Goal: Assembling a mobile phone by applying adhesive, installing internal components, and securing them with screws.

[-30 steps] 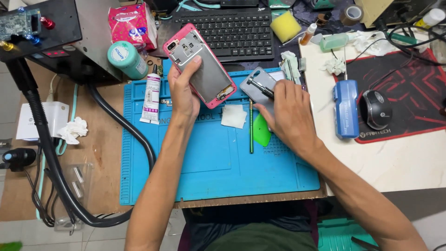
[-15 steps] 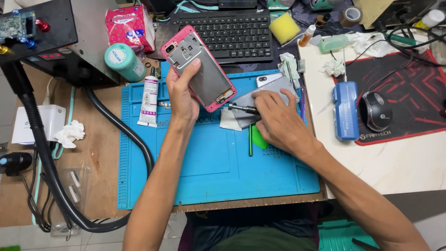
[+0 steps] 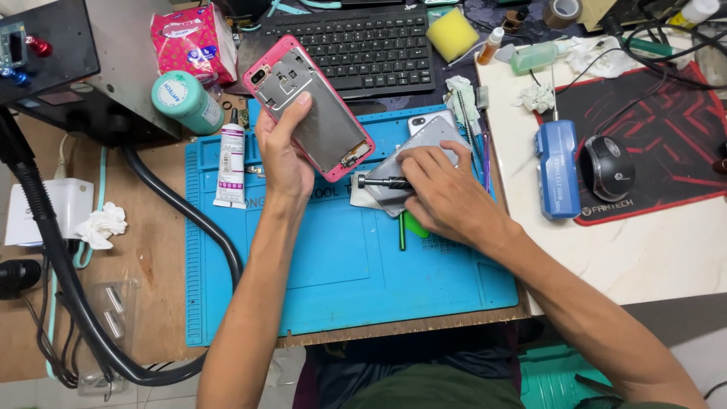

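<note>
Gripping a pink-rimmed metal phone frame (image 3: 310, 106), left hand (image 3: 284, 155) curls.

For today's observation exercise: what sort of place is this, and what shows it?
Probably a phone repair bench: the left hand holds an opened pink-framed phone over a blue silicone work mat, with a white adhesive tube alongside.

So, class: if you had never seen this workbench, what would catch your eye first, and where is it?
First, the pink-framed phone body held up in the left hand above the blue work mat. Next, the right hand pressing a dark-handled tool onto a grey phone panel at the mat's upper right. A black keyboard lies behind them.
</note>
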